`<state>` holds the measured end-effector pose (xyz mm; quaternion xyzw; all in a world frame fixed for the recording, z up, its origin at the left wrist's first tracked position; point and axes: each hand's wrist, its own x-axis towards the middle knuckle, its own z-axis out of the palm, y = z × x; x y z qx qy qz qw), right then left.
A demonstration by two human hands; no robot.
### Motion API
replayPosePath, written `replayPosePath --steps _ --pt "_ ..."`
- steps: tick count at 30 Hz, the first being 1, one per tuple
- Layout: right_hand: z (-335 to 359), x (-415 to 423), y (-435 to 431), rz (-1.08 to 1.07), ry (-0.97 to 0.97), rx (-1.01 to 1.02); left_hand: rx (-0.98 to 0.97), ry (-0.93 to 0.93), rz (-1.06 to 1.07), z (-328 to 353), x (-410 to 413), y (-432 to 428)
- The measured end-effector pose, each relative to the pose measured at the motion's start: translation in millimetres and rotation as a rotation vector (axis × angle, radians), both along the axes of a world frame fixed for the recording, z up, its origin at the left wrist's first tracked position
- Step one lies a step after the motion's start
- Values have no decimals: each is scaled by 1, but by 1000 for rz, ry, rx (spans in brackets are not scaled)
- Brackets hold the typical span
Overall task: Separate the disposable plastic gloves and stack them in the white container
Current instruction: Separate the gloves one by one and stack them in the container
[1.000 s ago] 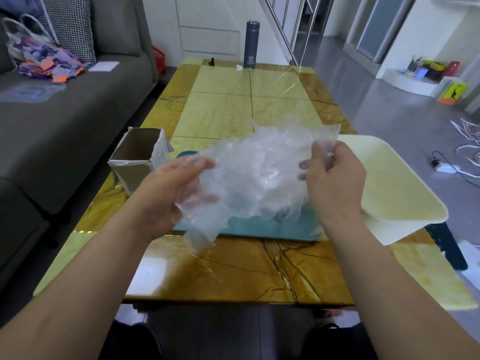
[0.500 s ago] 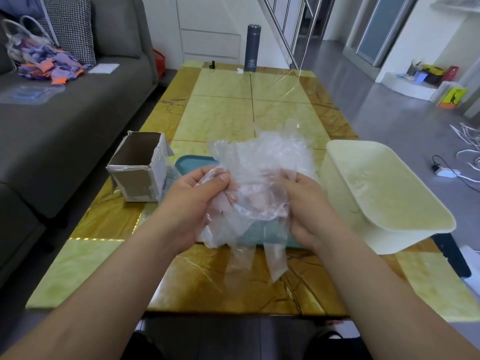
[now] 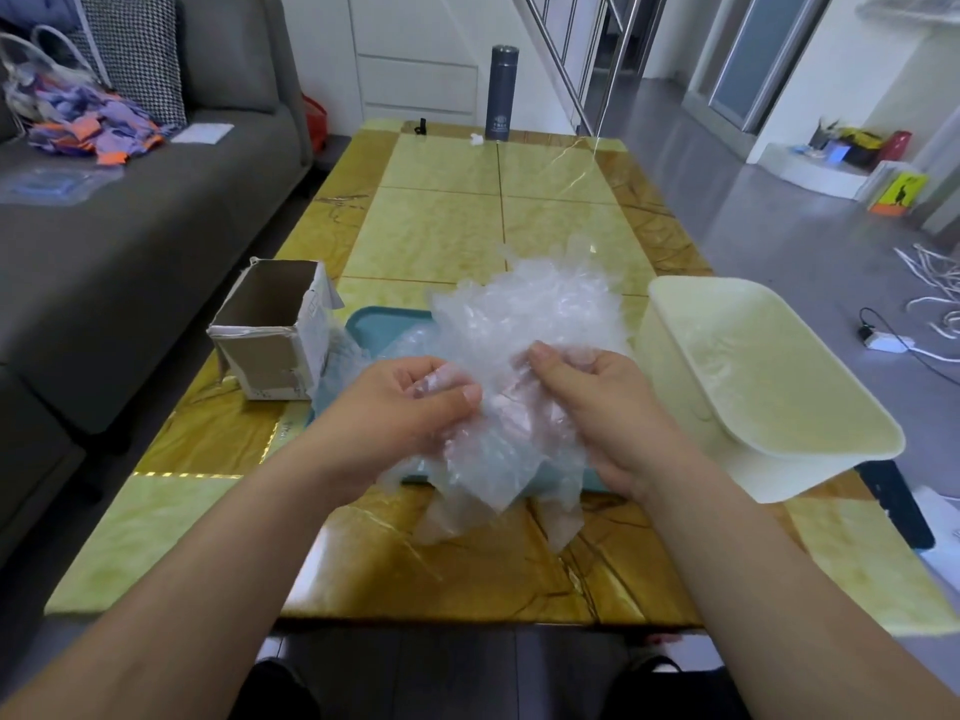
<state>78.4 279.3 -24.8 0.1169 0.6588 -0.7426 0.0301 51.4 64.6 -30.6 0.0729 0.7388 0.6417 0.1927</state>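
A crumpled bunch of clear disposable plastic gloves is held up over a teal tray near the table's front. My left hand pinches the bunch from the left with thumb and fingers. My right hand grips it from the right, close beside the left hand. Loose glove ends hang down below both hands towards the table. The white container stands just right of my right hand, tilted, and looks empty apart from faint clear film inside.
An open cardboard box stands left of the teal tray. A dark flask stands at the table's far end. A grey sofa runs along the left. Cables lie on the floor at the right.
My hands, wide apart with the bunch spread a second ago, came together and lowered. The bunch is now gathered between them, and the white container is fully uncovered.
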Motion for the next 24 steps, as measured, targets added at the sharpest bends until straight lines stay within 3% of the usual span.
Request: replayPosePath --steps 3,7,10,13,15,18,21,24 --pt "-3 -2 4 -24 2 145 -280 -62 -158 -2 -5 -22" --pt "-2 -1 3 -49 -10 115 -695 -33 -197 1 -10 -46" --pt "-5 -1 2 -52 -21 129 -893 222 -5 3 -15 -51" --pt "-9 -1 -4 -9 -11 217 -631 718 291 8 -6 -27" --pt "-9 0 -10 70 -7 210 -484 904 201 8 3 -8" --pt "-11 2 -15 175 2 151 -489 825 43 -6 6 7" --pt "-12 1 -12 198 -28 177 -422 642 42 -11 -2 6" --pt "-13 -1 -7 183 -31 219 -424 595 55 -8 -8 -1"
